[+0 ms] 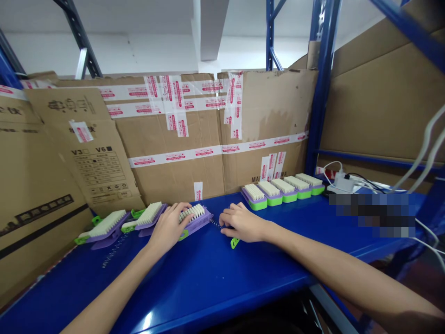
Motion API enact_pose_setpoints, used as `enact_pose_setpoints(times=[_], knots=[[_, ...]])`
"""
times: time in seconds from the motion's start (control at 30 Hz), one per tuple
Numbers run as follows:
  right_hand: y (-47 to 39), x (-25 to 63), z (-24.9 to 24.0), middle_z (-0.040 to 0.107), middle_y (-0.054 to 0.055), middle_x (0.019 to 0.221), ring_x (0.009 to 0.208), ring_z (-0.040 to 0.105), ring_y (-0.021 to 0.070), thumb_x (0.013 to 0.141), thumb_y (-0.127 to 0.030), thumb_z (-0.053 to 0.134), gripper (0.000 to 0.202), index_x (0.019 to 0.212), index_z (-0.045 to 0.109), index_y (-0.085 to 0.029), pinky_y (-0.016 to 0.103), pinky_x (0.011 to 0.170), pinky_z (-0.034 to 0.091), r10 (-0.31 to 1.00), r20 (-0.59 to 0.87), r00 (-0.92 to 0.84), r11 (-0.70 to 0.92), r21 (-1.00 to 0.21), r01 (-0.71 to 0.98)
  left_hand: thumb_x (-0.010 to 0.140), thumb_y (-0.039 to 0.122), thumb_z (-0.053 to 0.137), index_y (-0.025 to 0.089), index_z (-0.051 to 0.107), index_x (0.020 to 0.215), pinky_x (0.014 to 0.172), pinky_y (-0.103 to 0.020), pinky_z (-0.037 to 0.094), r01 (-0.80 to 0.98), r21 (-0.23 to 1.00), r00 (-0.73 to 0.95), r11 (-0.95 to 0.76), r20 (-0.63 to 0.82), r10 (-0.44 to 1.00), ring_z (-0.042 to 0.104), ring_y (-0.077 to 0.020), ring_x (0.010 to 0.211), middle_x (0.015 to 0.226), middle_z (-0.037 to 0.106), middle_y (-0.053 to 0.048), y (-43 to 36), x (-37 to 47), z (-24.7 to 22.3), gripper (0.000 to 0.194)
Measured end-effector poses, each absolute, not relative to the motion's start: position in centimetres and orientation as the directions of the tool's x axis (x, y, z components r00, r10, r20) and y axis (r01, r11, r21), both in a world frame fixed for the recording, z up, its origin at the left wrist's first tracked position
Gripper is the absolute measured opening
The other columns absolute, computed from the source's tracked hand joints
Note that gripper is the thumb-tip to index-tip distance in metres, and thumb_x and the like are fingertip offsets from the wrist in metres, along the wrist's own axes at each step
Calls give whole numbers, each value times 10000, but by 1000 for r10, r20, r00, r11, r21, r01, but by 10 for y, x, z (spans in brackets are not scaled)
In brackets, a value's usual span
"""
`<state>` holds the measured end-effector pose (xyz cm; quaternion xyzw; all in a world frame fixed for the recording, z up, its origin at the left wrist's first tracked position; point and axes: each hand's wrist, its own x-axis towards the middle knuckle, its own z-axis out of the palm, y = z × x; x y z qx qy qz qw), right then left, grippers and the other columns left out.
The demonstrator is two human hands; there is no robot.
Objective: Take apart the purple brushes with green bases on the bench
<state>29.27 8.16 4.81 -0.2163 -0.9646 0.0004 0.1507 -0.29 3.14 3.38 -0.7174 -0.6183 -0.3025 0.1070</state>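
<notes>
My left hand [170, 226] is wrapped over a purple scrub brush [197, 220] with cream bristles facing up and a green end piece. From the brush's right end a thin coil spring [215, 223] runs to the curled fingertips of my right hand [243, 222], which are closed on it. Just below that hand a small green plastic part [235, 242] lies on the blue shelf [222, 283]. Left of my left hand sit two more brushes, one nearer [149, 215] and one farther left [107, 226], each with green parts and bristles up.
Another coil spring [116, 249] lies on the shelf at left. Several purple-and-green brushes [283, 189] stand in a row at the back right. Taped cardboard [174, 178] walls the back. White cables and a power strip [342, 184] lie at right, beside a blue upright [319, 106].
</notes>
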Motion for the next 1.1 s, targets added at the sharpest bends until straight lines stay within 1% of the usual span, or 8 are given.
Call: enact_pose_setpoints(times=[0.47, 0.73, 0.97, 1.1], knots=[[81, 294, 49, 723, 42, 1009, 969, 542, 230, 1052, -293, 689, 108, 1000, 688, -199, 352, 818, 268, 424, 300, -855, 903, -69, 423, 1046, 468, 536, 251, 687, 1134, 975, -464, 529, 951, 230, 44, -207, 562, 826, 687, -318, 1102, 1154, 758, -76, 27, 3, 41, 278], [84, 294, 49, 723, 50, 987, 946, 535, 225, 1103, -207, 561, 157, 987, 667, -196, 349, 785, 245, 427, 308, -850, 898, -30, 440, 1055, 456, 533, 252, 698, 1101, 988, -464, 509, 958, 206, 56, -198, 544, 837, 676, -317, 1098, 1164, 746, -64, 28, 2, 41, 267], [88, 293, 48, 734, 63, 1051, 956, 546, 224, 1096, -181, 563, 118, 1036, 664, -194, 355, 775, 255, 488, 342, -803, 862, -41, 506, 1064, 454, 503, 255, 708, 1088, 978, -464, 510, 958, 203, 65, -205, 542, 838, 672, -314, 1087, 1157, 747, -67, 27, 2, 41, 287], [89, 292, 49, 727, 82, 1083, 976, 553, 232, 1095, -191, 572, 116, 1038, 672, -185, 358, 784, 275, 553, 366, -749, 813, -42, 580, 1059, 458, 497, 253, 717, 1086, 976, -469, 509, 958, 195, 76, -211, 538, 840, 662, -316, 1083, 1152, 747, -73, 28, 1, 41, 301]])
